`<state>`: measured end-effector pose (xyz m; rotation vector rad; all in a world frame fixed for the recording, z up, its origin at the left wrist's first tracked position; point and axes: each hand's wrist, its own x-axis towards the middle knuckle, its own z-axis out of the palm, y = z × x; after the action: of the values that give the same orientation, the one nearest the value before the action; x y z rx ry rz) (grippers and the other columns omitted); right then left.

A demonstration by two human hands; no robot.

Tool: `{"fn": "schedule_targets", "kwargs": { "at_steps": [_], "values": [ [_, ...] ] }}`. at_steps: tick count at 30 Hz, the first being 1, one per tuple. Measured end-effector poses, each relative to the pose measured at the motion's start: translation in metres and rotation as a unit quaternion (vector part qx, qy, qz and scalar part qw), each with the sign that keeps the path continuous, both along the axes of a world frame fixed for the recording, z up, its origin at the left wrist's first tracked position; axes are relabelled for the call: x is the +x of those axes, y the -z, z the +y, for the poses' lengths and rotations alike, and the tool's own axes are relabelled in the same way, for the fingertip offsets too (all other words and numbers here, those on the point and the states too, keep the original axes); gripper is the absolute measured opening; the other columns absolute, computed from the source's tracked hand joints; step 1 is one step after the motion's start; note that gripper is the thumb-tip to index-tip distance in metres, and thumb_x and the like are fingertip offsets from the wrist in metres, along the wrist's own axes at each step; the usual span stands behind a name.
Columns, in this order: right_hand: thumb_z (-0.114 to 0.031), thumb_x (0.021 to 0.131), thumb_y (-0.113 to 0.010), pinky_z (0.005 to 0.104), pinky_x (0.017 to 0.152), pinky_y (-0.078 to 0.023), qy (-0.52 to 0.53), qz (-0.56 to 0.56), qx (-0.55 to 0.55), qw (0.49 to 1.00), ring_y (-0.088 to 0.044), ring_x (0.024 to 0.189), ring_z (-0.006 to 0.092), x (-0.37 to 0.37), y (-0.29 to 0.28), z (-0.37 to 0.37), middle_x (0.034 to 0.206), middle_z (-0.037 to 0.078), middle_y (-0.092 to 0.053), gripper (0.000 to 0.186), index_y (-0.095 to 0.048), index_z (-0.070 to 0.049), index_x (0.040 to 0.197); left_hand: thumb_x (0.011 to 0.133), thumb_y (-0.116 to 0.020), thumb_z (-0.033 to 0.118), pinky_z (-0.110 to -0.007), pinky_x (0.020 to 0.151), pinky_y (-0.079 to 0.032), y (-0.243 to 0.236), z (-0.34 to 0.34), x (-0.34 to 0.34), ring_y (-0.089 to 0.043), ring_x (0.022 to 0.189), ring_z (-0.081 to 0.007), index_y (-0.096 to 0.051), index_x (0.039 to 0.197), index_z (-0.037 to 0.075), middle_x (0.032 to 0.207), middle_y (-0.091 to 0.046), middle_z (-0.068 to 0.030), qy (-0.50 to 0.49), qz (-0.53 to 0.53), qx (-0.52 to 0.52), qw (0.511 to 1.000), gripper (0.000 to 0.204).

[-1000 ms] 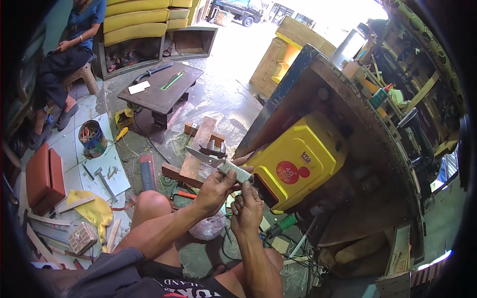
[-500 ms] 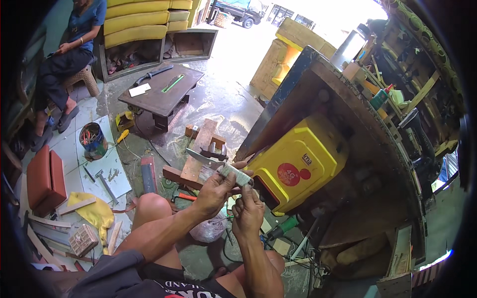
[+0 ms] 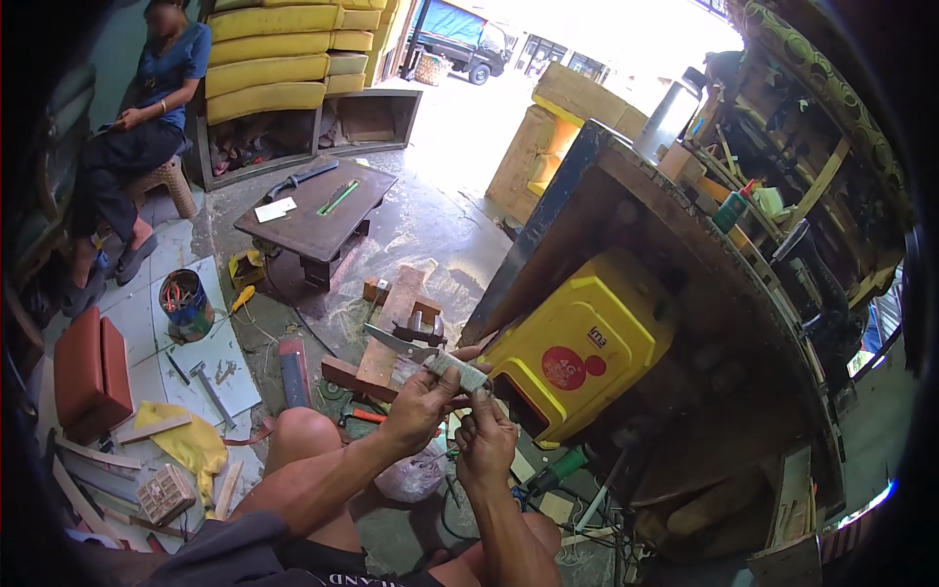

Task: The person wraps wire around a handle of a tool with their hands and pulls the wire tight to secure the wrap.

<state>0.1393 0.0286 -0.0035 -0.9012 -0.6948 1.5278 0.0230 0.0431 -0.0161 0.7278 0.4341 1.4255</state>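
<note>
A knife (image 3: 395,339) is held up in front of me, its bare blade pointing left toward a wooden board. Its thick handle (image 3: 458,373) is pale grey and looks wrapped or ribbed. My left hand (image 3: 421,406) is closed around the handle from below, thumb on top. At the handle's right end, the fingers of my right hand (image 3: 486,438) are pinched together against the butt. Whether a small strand or piece is between those fingers is too small to tell. Just behind the blade stands a metal clamp (image 3: 423,328) on the wooden board (image 3: 393,318).
A yellow plastic box (image 3: 577,347) sits inside the big wooden cabinet at right. Ahead stands a low table (image 3: 323,210) with a slot. At left are a tool bucket (image 3: 186,303), a red-brown padded block (image 3: 93,372) and wood strips. A seated person (image 3: 161,108) is at far left.
The view has tilted up a little, so the surroundings sit lower in the picture. Both hands keep nearly the same hold on the knife, with only slight finger movement.
</note>
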Motion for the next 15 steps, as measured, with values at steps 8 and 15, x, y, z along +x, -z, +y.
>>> {"fn": "schedule_targets", "kwargs": {
  "at_steps": [8,15],
  "values": [
    [-0.024,0.100,-0.064,0.0211,0.042,-0.020,-0.004,0.006,0.000,1.000,-0.028,0.045,0.0009,0.0011,0.0038,0.0005,0.057,-0.010,-0.040,0.025,-0.071,-0.003,0.090,0.107,-0.048,0.029,-0.038,0.101,-0.048,0.0023,-0.0001,-0.0007,-0.059,0.118,-0.0179,-0.041,0.147,0.007,0.134,-0.060,-0.0090,0.003,0.007,0.015,1.000,0.046],
    [-0.025,0.100,-0.066,0.0208,0.044,-0.022,0.002,-0.007,0.001,1.000,-0.030,0.046,0.0009,0.0007,0.0009,-0.0004,0.058,-0.010,-0.041,0.024,-0.071,-0.003,0.091,0.107,-0.048,0.029,-0.039,0.101,-0.048,0.0018,-0.0002,-0.0003,-0.059,0.118,-0.0176,-0.042,0.146,0.006,0.133,-0.060,-0.0085,-0.002,0.016,0.013,1.000,0.045]
  ]
}}
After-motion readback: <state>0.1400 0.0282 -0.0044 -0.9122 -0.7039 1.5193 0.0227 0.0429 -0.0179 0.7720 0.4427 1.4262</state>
